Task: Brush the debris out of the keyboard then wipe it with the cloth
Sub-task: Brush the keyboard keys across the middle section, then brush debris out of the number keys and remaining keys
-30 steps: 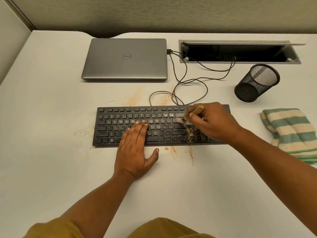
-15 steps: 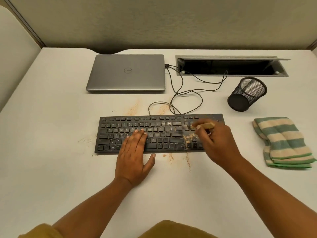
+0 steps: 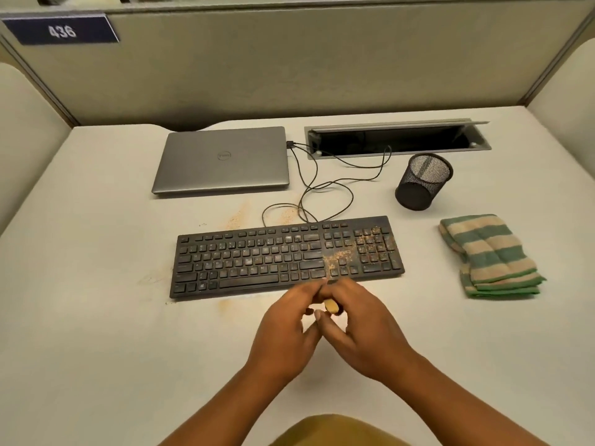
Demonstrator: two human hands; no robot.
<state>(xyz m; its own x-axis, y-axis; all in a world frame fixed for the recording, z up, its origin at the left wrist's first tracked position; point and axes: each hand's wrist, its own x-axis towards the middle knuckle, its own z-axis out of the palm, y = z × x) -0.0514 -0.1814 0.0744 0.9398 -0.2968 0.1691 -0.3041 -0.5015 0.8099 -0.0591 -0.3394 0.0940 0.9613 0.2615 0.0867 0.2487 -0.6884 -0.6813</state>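
The black keyboard (image 3: 257,259) lies across the middle of the white desk, with tan debris (image 3: 370,244) strewn over its number pad and arrow keys. Just in front of its near edge my two hands meet. My right hand (image 3: 363,329) grips the small wooden-handled brush (image 3: 331,306), whose rounded handle end shows between the hands. My left hand (image 3: 280,333) curls its fingers onto the brush's far end; the bristles are hidden. The folded green-and-cream striped cloth (image 3: 489,255) lies to the right of the keyboard, untouched.
A closed grey laptop (image 3: 222,159) sits behind the keyboard, with a looping black cable (image 3: 325,188) running into an open cable tray (image 3: 396,140). A black mesh pen cup (image 3: 421,181) lies tipped behind the cloth. Tan dust (image 3: 238,217) marks the desk.
Both hands have left the keyboard and come together in front of it around the brush. The camera has tilted up, showing the partition wall.
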